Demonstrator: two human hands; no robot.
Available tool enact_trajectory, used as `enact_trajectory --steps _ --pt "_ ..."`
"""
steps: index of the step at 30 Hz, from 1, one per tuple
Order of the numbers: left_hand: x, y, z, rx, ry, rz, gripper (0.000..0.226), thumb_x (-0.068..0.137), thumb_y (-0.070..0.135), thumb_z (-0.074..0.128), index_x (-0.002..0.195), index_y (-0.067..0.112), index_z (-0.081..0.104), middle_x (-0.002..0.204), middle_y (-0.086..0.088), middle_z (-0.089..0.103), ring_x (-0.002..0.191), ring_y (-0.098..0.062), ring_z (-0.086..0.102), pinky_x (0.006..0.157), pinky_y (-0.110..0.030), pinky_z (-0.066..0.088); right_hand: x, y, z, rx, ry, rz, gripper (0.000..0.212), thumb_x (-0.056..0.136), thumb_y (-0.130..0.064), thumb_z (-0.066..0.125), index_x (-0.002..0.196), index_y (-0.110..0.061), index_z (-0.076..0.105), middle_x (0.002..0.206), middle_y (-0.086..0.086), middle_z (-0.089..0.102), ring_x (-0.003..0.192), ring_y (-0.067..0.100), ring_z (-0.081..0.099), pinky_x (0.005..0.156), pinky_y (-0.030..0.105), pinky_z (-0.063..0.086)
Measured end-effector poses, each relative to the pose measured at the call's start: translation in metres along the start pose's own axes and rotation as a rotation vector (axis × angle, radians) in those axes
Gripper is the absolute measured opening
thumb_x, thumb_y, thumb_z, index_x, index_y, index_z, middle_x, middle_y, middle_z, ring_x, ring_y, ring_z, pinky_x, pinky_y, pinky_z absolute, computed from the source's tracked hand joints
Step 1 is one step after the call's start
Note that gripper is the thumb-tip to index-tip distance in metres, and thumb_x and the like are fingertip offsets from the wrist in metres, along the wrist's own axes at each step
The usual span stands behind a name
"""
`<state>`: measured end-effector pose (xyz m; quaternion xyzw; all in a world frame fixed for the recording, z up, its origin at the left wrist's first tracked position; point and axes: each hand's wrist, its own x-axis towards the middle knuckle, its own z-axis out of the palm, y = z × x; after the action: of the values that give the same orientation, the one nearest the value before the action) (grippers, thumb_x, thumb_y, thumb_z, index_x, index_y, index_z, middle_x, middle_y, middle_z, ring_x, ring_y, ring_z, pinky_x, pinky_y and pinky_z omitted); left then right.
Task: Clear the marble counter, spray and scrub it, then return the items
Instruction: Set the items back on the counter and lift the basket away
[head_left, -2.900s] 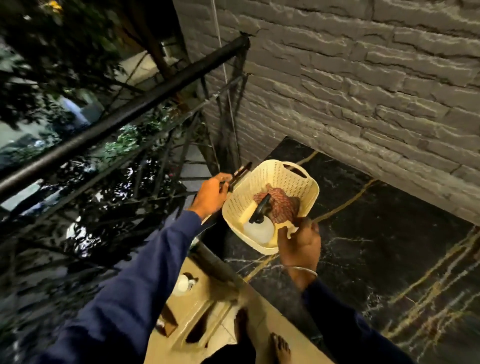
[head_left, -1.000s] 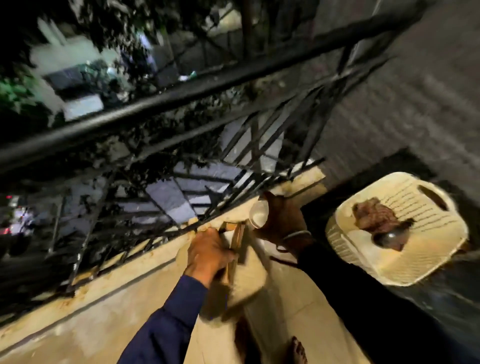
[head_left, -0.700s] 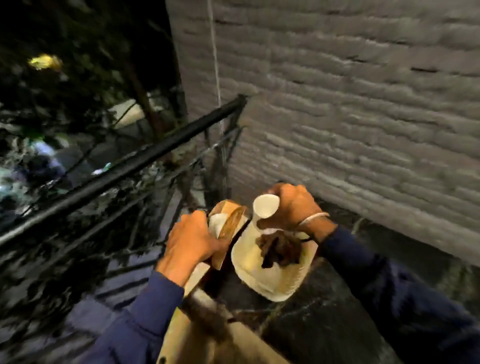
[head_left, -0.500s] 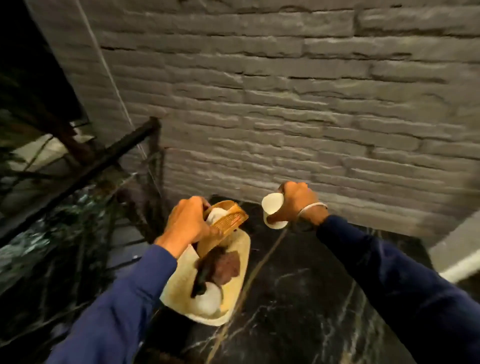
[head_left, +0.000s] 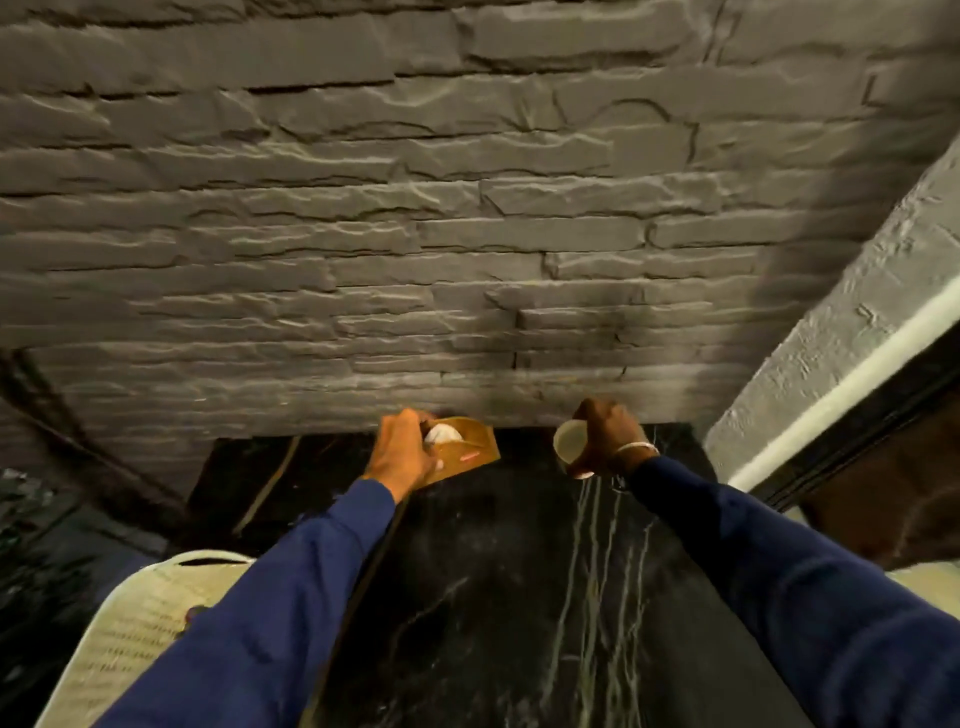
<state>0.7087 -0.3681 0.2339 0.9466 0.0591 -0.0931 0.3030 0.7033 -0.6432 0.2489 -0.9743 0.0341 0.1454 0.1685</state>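
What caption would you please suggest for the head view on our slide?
Left hand sets a tan wooden holder and right hand a white cup by the grey stone wall.

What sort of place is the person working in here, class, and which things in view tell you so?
Probably a home's counter nook, perhaps on a balcony. A black marble counter with pale veins runs up to a grey stone-clad wall, and a cream plastic basket sits at the near left. Whether it is outdoors, this view cannot settle.

Left hand (head_left: 402, 451) grips a wooden holder (head_left: 467, 451), right hand (head_left: 608, 436) a cup (head_left: 570, 446) (above black marble counter (head_left: 498, 597)).
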Motion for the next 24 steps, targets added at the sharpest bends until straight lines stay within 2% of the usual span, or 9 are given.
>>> enact_trajectory --steps 3,8,11,14,16,18,24 --pt "0.032 0.003 0.043 0.037 -0.031 0.023 0.058 0.063 0.014 0.087 0.118 0.012 0.067 0.113 -0.011 0.067 0.107 -0.025 0.064 0.09 -0.029 0.051 0.027 0.029 0.016 0.035 -0.008 0.008 0.075 0.06 -0.034 0.087 0.124 -0.018 0.051 0.125 0.012 0.056 0.113 0.029 0.055 0.092 0.037 0.048" --pt "0.068 -0.01 0.088 0.096 -0.082 0.001 0.053 0.062 0.016 0.083 0.113 0.019 0.068 0.111 -0.009 0.067 0.104 -0.023 0.063 0.084 -0.025 0.047 0.058 0.042 0.035 0.107 -0.026 -0.035 0.068 0.06 -0.035 0.086 0.118 -0.02 0.055 0.121 0.008 0.06 0.11 0.026 0.058 0.089 0.036 0.05" --pt "0.077 -0.013 0.093 0.11 -0.08 -0.007 0.044 0.065 0.013 0.081 0.108 0.02 0.069 0.106 -0.007 0.069 0.096 -0.02 0.064 0.077 -0.021 0.043 0.072 0.041 0.044 0.123 -0.052 -0.059 0.069 0.059 -0.037 0.086 0.117 -0.023 0.053 0.12 0.005 0.06 0.11 0.025 0.058 0.09 0.038 0.052" --pt "0.081 -0.006 0.088 0.161 -0.076 0.047 0.035 0.071 0.01 0.078 0.105 0.018 0.071 0.102 -0.008 0.07 0.098 -0.027 0.064 0.08 -0.027 0.046 0.081 0.039 0.05 0.107 -0.058 -0.068 0.074 0.058 -0.038 0.087 0.121 -0.02 0.052 0.121 0.008 0.059 0.11 0.028 0.058 0.09 0.039 0.052" --pt "0.083 -0.005 0.088 0.164 -0.086 0.048 0.04 0.071 0.008 0.08 0.109 0.017 0.07 0.105 -0.009 0.069 0.1 -0.025 0.065 0.085 -0.031 0.051 0.084 0.037 0.054 0.093 -0.08 -0.073 0.077 0.061 -0.033 0.086 0.127 -0.017 0.049 0.126 0.011 0.056 0.115 0.03 0.055 0.094 0.039 0.048" --pt "0.084 -0.008 0.091 0.146 -0.074 0.032 0.046 0.069 0.007 0.082 0.111 0.02 0.07 0.107 -0.006 0.071 0.1 -0.023 0.067 0.083 -0.03 0.054 0.087 0.037 0.058 0.094 -0.091 -0.066 0.08 0.061 -0.032 0.086 0.13 -0.016 0.048 0.129 0.012 0.055 0.118 0.03 0.054 0.095 0.039 0.047" --pt "0.082 -0.014 0.094 0.168 -0.023 0.004 0.038 0.075 0.017 0.076 0.111 0.029 0.067 0.108 -0.006 0.071 0.103 -0.028 0.066 0.077 -0.026 0.046 0.089 0.029 0.07 0.066 -0.112 -0.077 0.08 0.065 -0.034 0.084 0.132 -0.013 0.047 0.132 0.013 0.051 0.12 0.03 0.051 0.1 0.039 0.046"
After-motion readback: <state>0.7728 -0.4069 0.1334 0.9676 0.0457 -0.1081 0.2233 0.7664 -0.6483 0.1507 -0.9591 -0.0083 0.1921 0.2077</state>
